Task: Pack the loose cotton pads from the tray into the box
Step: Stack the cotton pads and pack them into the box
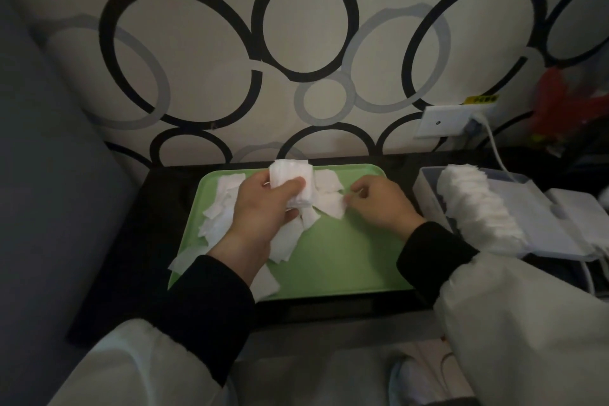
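A squared stack of soft white cotton pads [291, 183] is gripped by the curled fingers of the left hand [263, 208] over the smooth green tray [346, 257]. A loose pad [333, 204] is pinched by the right hand [379, 201]. Fluffy pads [478, 204] are rowed in the pale box [428, 184], just beside the tray.

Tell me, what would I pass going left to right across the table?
First loose cotton pads on the tray → left hand gripping a stack of pads → right hand pinching one pad → box holding a packed row of pads.

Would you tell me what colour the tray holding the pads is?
The tray is light green; head view shows it best.
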Demonstrator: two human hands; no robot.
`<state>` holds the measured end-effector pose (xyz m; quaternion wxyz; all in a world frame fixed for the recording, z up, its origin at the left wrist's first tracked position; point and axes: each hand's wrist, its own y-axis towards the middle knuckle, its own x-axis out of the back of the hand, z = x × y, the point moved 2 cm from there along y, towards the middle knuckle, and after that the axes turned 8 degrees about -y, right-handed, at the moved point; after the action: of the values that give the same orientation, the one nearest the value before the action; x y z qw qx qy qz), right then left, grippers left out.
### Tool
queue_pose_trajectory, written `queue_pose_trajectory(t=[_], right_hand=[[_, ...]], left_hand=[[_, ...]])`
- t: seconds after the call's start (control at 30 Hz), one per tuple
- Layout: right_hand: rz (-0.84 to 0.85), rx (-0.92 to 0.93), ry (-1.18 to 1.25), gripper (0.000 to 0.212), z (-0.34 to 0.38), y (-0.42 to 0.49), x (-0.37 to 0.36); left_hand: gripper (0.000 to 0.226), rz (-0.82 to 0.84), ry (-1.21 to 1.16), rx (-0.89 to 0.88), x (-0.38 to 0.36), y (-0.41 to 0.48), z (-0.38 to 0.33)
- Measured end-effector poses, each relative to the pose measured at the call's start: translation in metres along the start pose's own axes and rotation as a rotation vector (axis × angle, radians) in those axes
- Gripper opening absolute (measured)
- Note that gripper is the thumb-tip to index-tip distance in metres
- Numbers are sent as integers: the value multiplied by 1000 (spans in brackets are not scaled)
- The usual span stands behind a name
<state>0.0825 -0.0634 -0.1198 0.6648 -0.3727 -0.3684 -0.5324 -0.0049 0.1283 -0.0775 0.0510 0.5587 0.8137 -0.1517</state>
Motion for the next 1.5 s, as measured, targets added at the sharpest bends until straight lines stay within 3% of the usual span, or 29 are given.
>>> queue_pose_trajectory(t=[0.1,0.2,0.4,0.5,0.67,0.73,0.8,0.97,1.17,1.33,1.5], right_hand=[[60,-30,-94,49,8,6,-13],[21,19,-88,16,12,8,-13],[22,33,180,13,6,-1,2],[-18,10,181,8,-1,-4,4],[41,-23,-31,38,9,-4,-21],[25,-42,-39,30,13,-1,-26],[2,-31,27,11,14,2,-23],[19,-32,392,15,11,-9,7],[242,-29,563,36,0,-29,38],[261,118,779,16,9,-38,58],[419,214,884,16,24,-46,62]], left_hand=[[14,30,19,5,-2,0,2],[15,49,39,7,-1,1,3],[24,32,61,9,11,3,1],[25,31,77,3,15,2,0],[23,63,107,5,10,-5,2],[22,80,116,3,8,-7,2],[21,88,122,-4,9,-8,1],[23,72,135,-7,15,-3,0],[20,100,166,16,14,-4,3],[34,115,209,6,8,-9,4],[19,197,193,36,-1,-14,5]])
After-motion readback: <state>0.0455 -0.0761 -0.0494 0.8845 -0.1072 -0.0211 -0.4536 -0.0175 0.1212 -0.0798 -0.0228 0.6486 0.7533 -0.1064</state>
